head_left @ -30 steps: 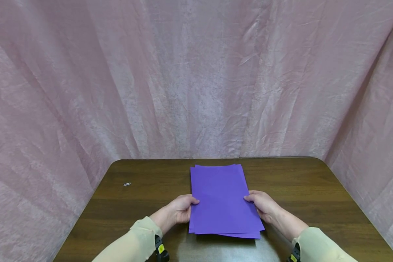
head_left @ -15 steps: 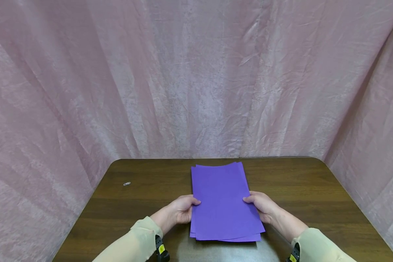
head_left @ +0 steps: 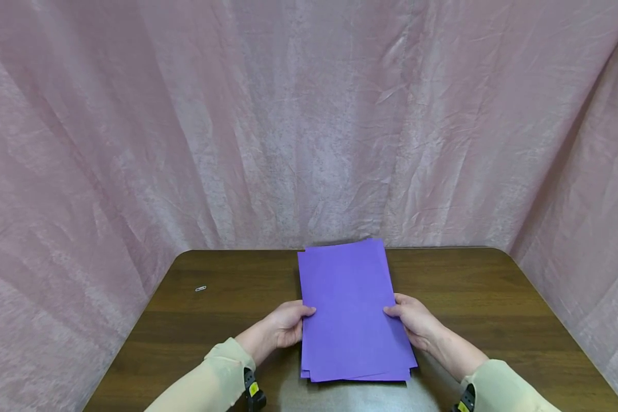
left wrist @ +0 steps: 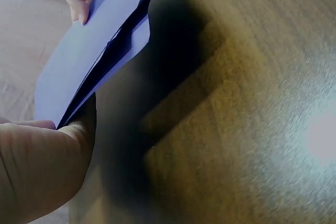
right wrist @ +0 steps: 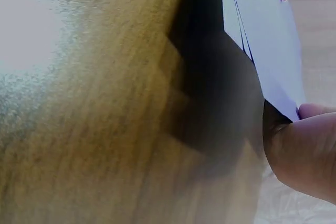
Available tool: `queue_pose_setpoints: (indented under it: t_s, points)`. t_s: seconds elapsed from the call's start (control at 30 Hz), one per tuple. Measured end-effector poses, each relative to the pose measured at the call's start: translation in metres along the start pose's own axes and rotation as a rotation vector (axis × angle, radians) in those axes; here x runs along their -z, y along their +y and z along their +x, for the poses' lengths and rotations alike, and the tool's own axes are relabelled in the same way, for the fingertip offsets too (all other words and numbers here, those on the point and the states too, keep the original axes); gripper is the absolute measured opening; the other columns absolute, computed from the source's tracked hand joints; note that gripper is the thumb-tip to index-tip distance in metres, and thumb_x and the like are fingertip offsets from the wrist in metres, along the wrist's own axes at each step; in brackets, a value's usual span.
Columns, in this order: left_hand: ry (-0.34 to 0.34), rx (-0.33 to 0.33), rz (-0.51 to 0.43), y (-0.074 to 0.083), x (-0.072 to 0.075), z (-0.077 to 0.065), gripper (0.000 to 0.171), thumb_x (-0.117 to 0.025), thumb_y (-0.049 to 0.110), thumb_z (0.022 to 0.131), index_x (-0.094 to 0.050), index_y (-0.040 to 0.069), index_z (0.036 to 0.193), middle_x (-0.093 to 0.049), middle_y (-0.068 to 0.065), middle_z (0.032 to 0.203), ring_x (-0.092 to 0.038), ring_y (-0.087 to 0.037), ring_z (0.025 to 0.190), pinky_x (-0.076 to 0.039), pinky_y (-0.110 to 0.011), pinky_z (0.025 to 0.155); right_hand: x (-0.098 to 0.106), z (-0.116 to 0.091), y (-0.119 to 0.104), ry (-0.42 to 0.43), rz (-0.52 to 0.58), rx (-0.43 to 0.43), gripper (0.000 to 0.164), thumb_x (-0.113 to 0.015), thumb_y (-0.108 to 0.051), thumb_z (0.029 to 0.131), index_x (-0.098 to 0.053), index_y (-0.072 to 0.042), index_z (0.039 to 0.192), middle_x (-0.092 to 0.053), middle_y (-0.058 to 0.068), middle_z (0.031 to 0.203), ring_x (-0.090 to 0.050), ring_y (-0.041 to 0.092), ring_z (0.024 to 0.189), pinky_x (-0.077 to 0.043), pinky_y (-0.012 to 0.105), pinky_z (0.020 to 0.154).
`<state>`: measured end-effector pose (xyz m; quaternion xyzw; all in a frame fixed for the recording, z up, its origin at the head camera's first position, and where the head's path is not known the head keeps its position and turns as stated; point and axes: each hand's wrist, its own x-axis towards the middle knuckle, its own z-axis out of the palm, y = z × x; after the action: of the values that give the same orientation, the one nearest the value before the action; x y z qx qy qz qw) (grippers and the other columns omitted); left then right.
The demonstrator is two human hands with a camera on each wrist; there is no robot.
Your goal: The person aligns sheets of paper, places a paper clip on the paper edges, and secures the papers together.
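Note:
A few purple paper sheets, stacked unevenly with corners jutting out, are held off the table between both hands. The left hand pinches their left edge, thumb on top and fingers beneath. On the opposite edge, the right hand grips them the same way. In the left wrist view, the sheets part from one another along the near edge, with the left hand at their corner side. The right wrist view has the right hand pinching the sheets above their shadow.
A small paper clip lies on the brown wooden table, to the far left. Pink curtains hang behind the table and along its sides. Light reflects off the table's near edge.
The far end of the purple sheets has risen, now overlapping the curtain above the table's back edge. Both hands keep their hold and have shifted only slightly.

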<state>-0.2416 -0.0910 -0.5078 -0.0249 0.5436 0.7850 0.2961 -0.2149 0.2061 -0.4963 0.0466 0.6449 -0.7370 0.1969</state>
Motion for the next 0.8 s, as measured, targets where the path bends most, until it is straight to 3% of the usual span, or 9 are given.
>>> queue_pose_setpoints:
  t_s: [0.2,0.5,0.8]
  points:
    - [-0.019,-0.039,0.085,0.010,-0.001,-0.002,0.024,-0.040,-0.002,0.105,-0.046,-0.009,0.127,-0.072,-0.010,0.099,-0.070,-0.020,0.092,-0.059,-0.038,0.082,-0.001,-0.001,-0.009,0.037,-0.058,0.046,0.050,-0.048,0.001,0.100,-0.034,0.014,0.146,-0.070,0.011,0.108,-0.068,0.022,0.093,-0.056,0.039,0.079]
    - [0.013,-0.126,0.208,0.023,-0.005,-0.005,0.029,-0.044,0.001,0.106,-0.050,-0.012,0.130,-0.073,-0.013,0.104,-0.071,-0.020,0.093,-0.060,-0.036,0.081,-0.005,-0.004,-0.023,0.042,-0.063,0.105,0.049,-0.050,0.002,0.100,-0.037,0.014,0.145,-0.069,0.015,0.118,-0.069,0.022,0.095,-0.057,0.038,0.081]
    - [0.021,-0.215,0.250,0.030,-0.009,-0.005,0.025,-0.045,0.001,0.105,-0.052,-0.011,0.126,-0.073,-0.014,0.105,-0.071,-0.021,0.092,-0.059,-0.037,0.082,-0.004,-0.003,-0.031,0.020,-0.030,0.136,0.050,-0.046,0.001,0.103,-0.034,0.012,0.150,-0.067,0.017,0.127,-0.070,0.022,0.102,-0.058,0.038,0.085]
